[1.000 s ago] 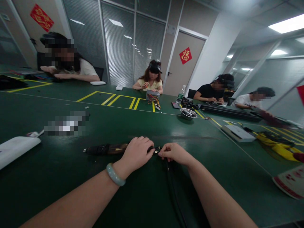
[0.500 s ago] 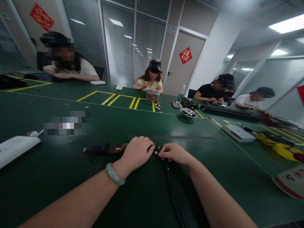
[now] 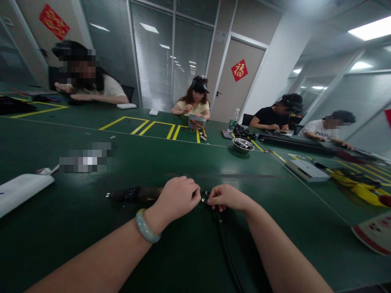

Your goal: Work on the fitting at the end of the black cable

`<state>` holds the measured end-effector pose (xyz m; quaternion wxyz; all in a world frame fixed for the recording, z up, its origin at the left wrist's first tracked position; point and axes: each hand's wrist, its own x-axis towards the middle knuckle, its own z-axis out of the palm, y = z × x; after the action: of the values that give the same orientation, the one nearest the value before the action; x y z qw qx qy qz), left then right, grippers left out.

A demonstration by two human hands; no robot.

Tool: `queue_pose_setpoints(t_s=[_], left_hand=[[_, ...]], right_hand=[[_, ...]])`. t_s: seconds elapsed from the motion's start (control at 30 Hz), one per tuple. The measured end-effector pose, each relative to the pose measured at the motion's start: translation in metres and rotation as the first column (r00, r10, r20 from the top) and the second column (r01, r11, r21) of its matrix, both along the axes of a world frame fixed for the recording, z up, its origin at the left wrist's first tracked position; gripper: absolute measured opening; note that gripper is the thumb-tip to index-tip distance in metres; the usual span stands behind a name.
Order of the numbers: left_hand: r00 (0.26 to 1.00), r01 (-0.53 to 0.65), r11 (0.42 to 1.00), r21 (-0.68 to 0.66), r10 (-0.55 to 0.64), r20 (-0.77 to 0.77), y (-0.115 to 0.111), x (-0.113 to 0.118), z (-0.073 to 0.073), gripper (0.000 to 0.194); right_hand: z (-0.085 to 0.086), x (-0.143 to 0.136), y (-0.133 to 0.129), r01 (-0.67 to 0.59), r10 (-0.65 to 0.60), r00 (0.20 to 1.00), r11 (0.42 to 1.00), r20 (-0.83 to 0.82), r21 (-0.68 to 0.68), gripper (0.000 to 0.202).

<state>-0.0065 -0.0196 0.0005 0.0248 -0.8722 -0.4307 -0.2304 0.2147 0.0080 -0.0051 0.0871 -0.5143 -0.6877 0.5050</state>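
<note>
L hand (image 3: 179,197) closed over rear of dk cylindrical tool (image 3: 131,194), fingers curled, underside hidden. Tool on green table (image 3: 174,260), metal tip pointing L. R hand (image 3: 227,197) just beside: thumb + fingertips pinched tight on end of blk cable (image 3: 224,236), which runs to near edge. Sm. brass-col. piece (image 3: 203,200) betw. hands; can't tell what it's fixed to. Metal bowl (image 3: 242,145) well beyond.

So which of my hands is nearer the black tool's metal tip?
Left. Your left hand is over the tool's other end, right of the tip; your right hand is farther right, at the cable.
</note>
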Motion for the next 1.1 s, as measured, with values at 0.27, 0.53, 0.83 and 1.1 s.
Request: queue_pose_setpoints(t_s=[0.27, 0.53, 0.83, 1.1], left_hand=[[0.996, 0.034, 0.997, -0.065, -0.039, -0.085, -0.002, 0.000, -0.002, 0.016], [0.990, -0.040, 0.996, -0.077, 0.029, -0.138, -0.010, 0.004, -0.008, 0.013], [0.988, -0.020, 0.999, -0.045, 0.013, -0.151, -0.004, 0.004, -0.013, 0.011], [0.986, 0.016, 1.000, -0.022, -0.020, -0.166, 0.002, 0.004, -0.011, 0.013]], right_hand=[[0.006, -0.003, -0.004, -0.006, 0.006, 0.999, 1.000, 0.047, 0.017, 0.025], [-0.001, -0.001, -0.002, -0.005, 0.003, 0.999, 0.999, 0.049, 0.034, 0.020], [0.002, 0.001, -0.002, -0.007, 0.006, 1.000, 1.000, -0.026, -0.031, 0.025], [0.001, -0.002, -0.002, -0.003, 0.002, 0.999, 0.999, -0.033, -0.042, 0.025]])
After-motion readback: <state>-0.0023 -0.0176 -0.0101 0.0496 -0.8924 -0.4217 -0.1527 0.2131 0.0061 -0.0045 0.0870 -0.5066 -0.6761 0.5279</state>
